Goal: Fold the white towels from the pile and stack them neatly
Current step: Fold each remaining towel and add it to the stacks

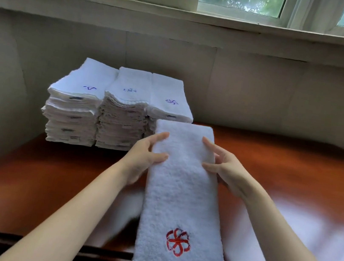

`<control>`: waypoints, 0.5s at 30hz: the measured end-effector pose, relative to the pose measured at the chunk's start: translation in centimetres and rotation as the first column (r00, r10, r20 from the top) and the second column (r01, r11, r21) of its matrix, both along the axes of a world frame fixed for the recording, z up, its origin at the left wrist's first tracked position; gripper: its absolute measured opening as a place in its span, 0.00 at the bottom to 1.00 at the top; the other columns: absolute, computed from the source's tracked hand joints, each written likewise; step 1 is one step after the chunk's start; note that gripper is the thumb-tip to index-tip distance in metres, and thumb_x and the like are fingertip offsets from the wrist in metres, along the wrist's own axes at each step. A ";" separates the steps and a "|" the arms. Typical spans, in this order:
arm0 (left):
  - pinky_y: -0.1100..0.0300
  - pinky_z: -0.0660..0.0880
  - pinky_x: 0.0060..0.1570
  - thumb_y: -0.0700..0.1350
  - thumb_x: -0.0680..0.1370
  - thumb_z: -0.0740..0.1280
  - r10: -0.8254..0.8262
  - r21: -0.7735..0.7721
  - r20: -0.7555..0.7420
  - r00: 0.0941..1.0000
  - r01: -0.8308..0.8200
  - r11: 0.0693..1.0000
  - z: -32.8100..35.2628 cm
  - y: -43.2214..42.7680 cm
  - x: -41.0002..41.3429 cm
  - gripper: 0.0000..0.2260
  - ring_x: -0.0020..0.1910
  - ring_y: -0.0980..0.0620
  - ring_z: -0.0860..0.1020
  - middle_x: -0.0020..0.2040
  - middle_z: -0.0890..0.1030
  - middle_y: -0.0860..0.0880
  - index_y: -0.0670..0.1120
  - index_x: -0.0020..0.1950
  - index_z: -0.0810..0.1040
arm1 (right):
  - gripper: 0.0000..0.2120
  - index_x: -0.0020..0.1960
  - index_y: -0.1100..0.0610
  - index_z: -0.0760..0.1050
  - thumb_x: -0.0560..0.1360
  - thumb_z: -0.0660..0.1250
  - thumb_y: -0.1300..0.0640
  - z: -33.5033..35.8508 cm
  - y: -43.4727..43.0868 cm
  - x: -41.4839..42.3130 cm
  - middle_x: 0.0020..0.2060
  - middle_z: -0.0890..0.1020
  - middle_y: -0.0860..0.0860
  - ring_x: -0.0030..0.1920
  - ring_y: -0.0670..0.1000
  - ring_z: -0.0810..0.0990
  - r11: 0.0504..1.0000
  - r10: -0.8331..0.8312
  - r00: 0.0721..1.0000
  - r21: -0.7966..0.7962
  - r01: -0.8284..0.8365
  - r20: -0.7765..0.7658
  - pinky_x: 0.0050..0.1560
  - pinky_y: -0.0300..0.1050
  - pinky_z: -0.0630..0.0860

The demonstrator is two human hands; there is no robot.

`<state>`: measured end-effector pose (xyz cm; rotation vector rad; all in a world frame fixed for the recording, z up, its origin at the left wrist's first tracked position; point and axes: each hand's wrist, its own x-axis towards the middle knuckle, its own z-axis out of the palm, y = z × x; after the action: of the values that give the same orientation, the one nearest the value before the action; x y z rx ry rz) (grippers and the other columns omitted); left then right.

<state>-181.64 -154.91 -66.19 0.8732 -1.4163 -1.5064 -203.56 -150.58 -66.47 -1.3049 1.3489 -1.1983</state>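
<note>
A white towel (pixel 182 187), folded into a long narrow strip with a red embroidered emblem near its close end, runs from the table's front edge toward the stacks. My left hand (pixel 145 155) grips its left edge near the far end, thumb on top. My right hand (pixel 223 167) grips the right edge opposite, thumb on top too. Three tall stacks of folded white towels (pixel 112 108) with blue emblems stand side by side at the back left, just beyond the strip's far end.
The glossy reddish-brown wooden table (pixel 282 180) spreads right of the towel. A padded beige wall panel (pixel 262 88) rises behind the stacks, and a window sill (pixel 183 18) runs above it. The towel's near end hangs over the table's front edge.
</note>
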 end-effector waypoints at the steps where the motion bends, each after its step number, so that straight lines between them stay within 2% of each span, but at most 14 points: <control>1: 0.54 0.77 0.57 0.28 0.75 0.64 -0.001 -0.022 -0.009 1.000 0.001 1.000 0.2 0.1 0.2 0.26 0.59 0.47 0.78 0.61 0.78 0.46 0.48 0.70 0.70 | 0.34 0.71 0.46 0.68 0.72 0.66 0.74 0.3 0.1 0.1 0.53 0.83 0.49 0.48 0.45 0.83 1.000 0.007 1.000 -0.023 -0.007 0.006 0.40 0.35 0.78; 5: 0.59 0.78 0.54 0.29 0.75 0.66 -0.012 -0.106 -0.017 1.000 0.011 0.994 1.4 0.3 2.6 0.25 0.57 0.55 0.80 0.61 0.78 0.52 0.51 0.67 0.73 | 0.36 0.69 0.43 0.67 0.70 0.68 0.74 2.3 0.3 1.2 0.50 0.85 0.46 0.51 0.47 0.83 0.990 0.110 0.994 -0.090 -0.111 -0.020 0.43 0.35 0.78; 9: 0.55 0.77 0.58 0.31 0.76 0.66 0.014 -0.165 0.041 0.999 -0.007 0.986 4.5 0.2 5.8 0.24 0.59 0.54 0.79 0.64 0.77 0.52 0.57 0.62 0.75 | 0.40 0.70 0.41 0.66 0.68 0.69 0.74 5.2 -0.7 3.4 0.51 0.84 0.46 0.52 0.47 0.83 0.979 0.172 0.982 -0.098 -0.180 -0.085 0.43 0.37 0.79; 12: 0.56 0.79 0.54 0.31 0.76 0.66 0.051 -0.214 0.024 0.998 -0.045 0.976 8.1 0.1 8.8 0.24 0.57 0.53 0.80 0.63 0.78 0.51 0.57 0.63 0.75 | 0.40 0.70 0.39 0.67 0.68 0.70 0.72 8.4 -1.9 6.1 0.54 0.83 0.51 0.53 0.50 0.82 0.963 0.210 0.973 -0.155 -0.222 -0.091 0.50 0.50 0.80; 15: 0.61 0.80 0.47 0.31 0.77 0.65 0.134 -0.300 0.029 0.991 -0.119 0.946 12.5 -1.1 12.0 0.23 0.54 0.53 0.81 0.62 0.79 0.47 0.54 0.65 0.73 | 0.38 0.63 0.34 0.72 0.68 0.70 0.73 12.3 -4.4 9.2 0.58 0.81 0.51 0.52 0.53 0.83 0.929 0.296 0.954 -0.219 -0.298 -0.040 0.49 0.53 0.81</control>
<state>-169.60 -156.04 -53.73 0.8005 -1.5447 -1.1445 -194.34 -155.00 -54.21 -1.6087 0.9945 -1.1561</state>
